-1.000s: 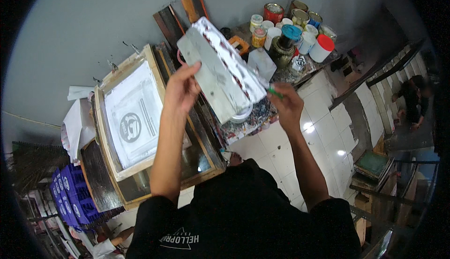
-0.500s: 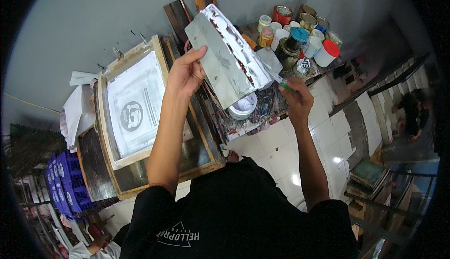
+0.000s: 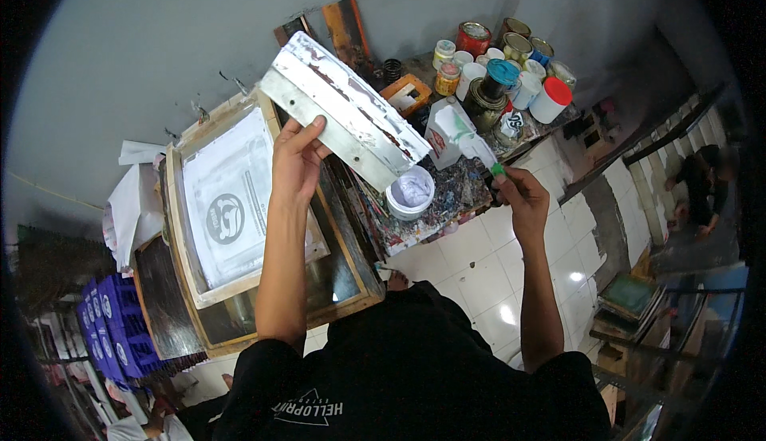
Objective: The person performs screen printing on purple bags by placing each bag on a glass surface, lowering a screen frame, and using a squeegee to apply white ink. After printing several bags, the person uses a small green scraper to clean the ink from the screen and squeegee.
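Observation:
My left hand (image 3: 297,162) grips a wide squeegee (image 3: 335,118) by its grey metal side, thumb on top. White ink with dark red smears coats the squeegee's far long edge. In my right hand (image 3: 523,198) is a spatula (image 3: 477,148) with a green handle, its pale blade carrying white ink. The blade lies to the right of the squeegee's end, apart from it. Below the squeegee's lower right end stands an open white tub (image 3: 411,194) of white ink. Left of my left forearm lies a wooden-framed printing screen (image 3: 182,226) with a round emblem on its mesh.
Several paint cans and jars, one with a red lid (image 3: 558,90), crowd the back of the ink-stained bench (image 3: 459,194). An orange-framed piece (image 3: 407,92) lies near them. Blue-purple crates (image 3: 120,329) stand at far left. Another person (image 3: 702,190) is at far right.
The squeegee has moved left and down with my left hand, and its face has tilted. My right hand has drawn the spatula right and down, away from the squeegee's end.

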The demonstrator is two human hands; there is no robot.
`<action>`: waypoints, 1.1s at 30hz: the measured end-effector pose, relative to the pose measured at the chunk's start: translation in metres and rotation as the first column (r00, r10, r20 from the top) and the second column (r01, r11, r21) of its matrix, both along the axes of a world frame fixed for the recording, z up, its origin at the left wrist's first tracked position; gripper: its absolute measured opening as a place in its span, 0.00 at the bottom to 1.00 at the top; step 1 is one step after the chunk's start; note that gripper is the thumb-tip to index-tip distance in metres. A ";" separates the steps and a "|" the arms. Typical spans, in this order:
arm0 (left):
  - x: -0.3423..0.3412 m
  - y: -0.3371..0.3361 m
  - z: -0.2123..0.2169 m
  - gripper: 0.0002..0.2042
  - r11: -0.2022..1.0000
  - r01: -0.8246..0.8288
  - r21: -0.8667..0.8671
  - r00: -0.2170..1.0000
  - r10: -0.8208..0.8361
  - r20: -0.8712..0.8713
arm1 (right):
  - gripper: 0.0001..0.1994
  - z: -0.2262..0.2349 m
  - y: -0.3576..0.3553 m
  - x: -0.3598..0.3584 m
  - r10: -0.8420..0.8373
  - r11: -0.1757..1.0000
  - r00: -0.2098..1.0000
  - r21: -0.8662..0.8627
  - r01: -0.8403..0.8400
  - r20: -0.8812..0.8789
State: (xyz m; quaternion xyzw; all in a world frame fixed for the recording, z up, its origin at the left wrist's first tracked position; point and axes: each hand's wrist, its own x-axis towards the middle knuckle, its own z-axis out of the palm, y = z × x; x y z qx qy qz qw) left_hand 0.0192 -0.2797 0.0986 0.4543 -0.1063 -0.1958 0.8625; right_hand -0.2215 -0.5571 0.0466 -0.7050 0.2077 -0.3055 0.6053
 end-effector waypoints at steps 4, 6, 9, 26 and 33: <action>-0.009 0.000 0.002 0.15 0.993 -0.084 0.087 0.991 0.074 0.112 | 0.11 0.012 0.011 -0.001 0.139 0.983 0.972 0.147 -0.112 -0.188; -0.017 -0.001 0.003 0.15 0.986 -0.124 0.116 0.986 0.109 0.128 | 0.13 0.020 0.019 0.003 0.171 0.979 0.932 0.165 -0.123 -0.318; -0.025 0.003 -0.005 0.15 0.973 -0.150 0.178 0.968 0.108 0.225 | 0.14 0.017 0.024 0.005 0.191 0.974 0.913 0.187 -0.130 -0.360; -0.051 0.114 -0.004 0.15 0.885 -0.437 0.158 0.856 0.355 0.376 | 0.10 -0.010 0.014 -0.013 0.025 0.939 0.977 -0.330 -0.095 -0.211; -0.049 0.237 0.045 0.15 0.659 -0.739 0.138 0.639 0.622 0.453 | 0.09 -0.019 0.023 -0.013 -0.123 0.413 0.933 -0.872 -0.262 -0.338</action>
